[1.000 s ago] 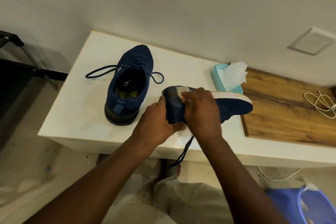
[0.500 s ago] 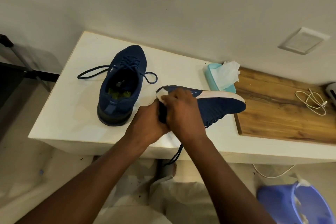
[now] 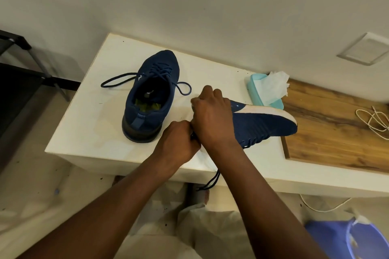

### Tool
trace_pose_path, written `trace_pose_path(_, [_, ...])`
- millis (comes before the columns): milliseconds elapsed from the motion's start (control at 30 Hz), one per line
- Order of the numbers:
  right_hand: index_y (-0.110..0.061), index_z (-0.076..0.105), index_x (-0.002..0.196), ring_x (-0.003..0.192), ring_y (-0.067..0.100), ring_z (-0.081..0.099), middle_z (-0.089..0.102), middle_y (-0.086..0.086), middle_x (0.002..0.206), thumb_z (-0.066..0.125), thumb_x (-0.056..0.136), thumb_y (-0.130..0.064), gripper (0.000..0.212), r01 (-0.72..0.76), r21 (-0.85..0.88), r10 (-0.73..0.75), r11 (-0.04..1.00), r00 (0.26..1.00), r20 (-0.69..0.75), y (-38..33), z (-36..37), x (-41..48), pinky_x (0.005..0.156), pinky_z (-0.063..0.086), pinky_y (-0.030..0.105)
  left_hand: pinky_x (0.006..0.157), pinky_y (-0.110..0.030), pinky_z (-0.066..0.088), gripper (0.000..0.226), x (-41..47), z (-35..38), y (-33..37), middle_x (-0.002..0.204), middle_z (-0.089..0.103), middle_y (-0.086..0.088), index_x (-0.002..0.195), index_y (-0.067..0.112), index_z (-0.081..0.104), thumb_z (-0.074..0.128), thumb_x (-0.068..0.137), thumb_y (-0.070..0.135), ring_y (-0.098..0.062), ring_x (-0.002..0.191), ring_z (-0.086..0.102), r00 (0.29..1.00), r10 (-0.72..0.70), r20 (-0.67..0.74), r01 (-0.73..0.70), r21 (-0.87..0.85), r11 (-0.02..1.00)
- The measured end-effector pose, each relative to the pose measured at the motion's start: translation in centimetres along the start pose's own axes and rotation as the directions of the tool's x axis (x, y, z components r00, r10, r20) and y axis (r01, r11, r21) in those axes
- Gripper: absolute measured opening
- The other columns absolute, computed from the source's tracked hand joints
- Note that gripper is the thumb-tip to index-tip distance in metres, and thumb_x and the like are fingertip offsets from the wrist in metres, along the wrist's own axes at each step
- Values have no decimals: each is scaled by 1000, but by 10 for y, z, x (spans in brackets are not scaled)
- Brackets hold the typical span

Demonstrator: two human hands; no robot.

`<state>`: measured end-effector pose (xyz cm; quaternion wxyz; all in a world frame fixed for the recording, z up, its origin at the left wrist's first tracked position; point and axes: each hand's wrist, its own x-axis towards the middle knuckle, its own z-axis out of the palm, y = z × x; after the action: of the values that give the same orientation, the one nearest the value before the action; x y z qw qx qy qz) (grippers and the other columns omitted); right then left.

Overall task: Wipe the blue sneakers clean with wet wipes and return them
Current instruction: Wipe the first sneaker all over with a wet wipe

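One blue sneaker stands upright on the white table, toe toward the wall, laces loose. The second blue sneaker lies on its side with its white sole up and its toe pointing right. My left hand grips its heel from the near side. My right hand is curled over the heel from above, pressing a white wipe against it; only a sliver of the wipe shows by the knuckles. A lace hangs over the table's front edge.
A teal wet-wipe pack with a wipe sticking out lies behind the held sneaker. A wooden board with a white cable is on the right. A blue bin stands on the floor at lower right, and a black rack at left.
My right hand has slid with the wipe from the near side of the heel up and over its far end. The left hand kept its grip. The wipe is now mostly hidden.
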<state>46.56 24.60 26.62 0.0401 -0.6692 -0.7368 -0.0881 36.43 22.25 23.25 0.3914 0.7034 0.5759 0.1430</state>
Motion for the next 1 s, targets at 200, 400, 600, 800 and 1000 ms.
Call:
trace_pose_path(200, [-21,76,103,85,6,65,71,-7,101,61,95,-17,17,-419,808,318,414,899,303,28,-32,-3,75,52,12,70,-41,60,12,1,-4,0,71,68,-6,96,9,70,65,91,18,-20,66,68,999,47,8,-46,-47,998])
trace_pose_path(400, [-11,70,109,89,22,71,74,10,104,55,97,-6,20,-535,787,238,-307,757,608,56,-51,-21,70,58,28,52,-29,45,12,1,-8,-3,64,59,-1,83,9,67,60,89,17,-14,57,55,998,59,14,-59,0,998])
trace_pose_path(600, [-19,71,108,96,10,65,71,-4,106,56,98,-14,19,-450,755,475,477,855,209,89,-47,-22,85,56,29,56,-33,40,19,5,-15,-15,69,62,-14,92,7,70,53,94,15,-17,57,48,1000,26,7,-26,-18,1000])
trace_pose_path(800, [-24,72,100,96,6,61,68,-12,97,56,96,-15,18,-508,748,541,428,807,238,99,-45,-30,81,54,26,63,-36,61,37,2,-22,4,85,68,-2,143,34,50,47,106,32,-20,76,70,997,-72,4,65,-473,878])
trace_pose_path(1000, [-27,70,94,90,11,62,65,-9,91,49,98,-8,28,-584,782,492,220,758,428,84,-54,-27,68,53,21,85,-35,59,44,3,-13,26,113,68,-8,131,17,52,59,99,46,-18,100,70,939,-255,232,318,-868,382])
